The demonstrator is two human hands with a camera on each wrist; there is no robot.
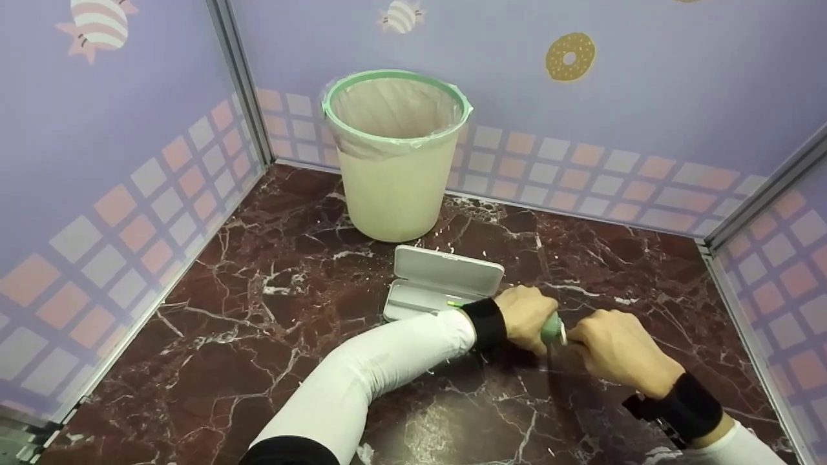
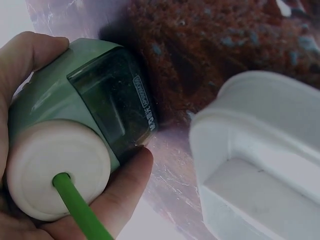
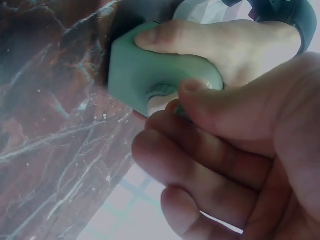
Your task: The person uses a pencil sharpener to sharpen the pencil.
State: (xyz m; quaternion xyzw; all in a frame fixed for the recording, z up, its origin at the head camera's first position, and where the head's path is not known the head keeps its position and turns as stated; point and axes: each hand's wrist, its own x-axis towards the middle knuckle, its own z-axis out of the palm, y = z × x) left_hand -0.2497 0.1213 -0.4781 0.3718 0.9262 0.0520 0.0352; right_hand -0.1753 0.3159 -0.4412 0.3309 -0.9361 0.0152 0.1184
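A green hand-crank pencil sharpener [image 2: 50,95] with a dark see-through window is gripped by my left hand [image 1: 526,316], thumb on one side and fingers round the other. Into the hole of its round pale front runs a green pencil [image 2: 80,210]. My right hand [image 1: 623,349] faces the sharpener's opposite end and pinches the crank knob [image 3: 181,112] between thumb and curled index finger. Most of the knob is hidden by those fingers. Just left of the left hand, a white pencil case [image 1: 446,271] lies with its lid raised, partly covered by the left forearm.
Behind the case stands a cream bin [image 1: 394,187] with a green rim and a clear liner. Patterned panels [image 1: 568,155] enclose the dark red marbled tabletop [image 1: 258,323] at the back and both sides. Small pale specks are scattered near the case.
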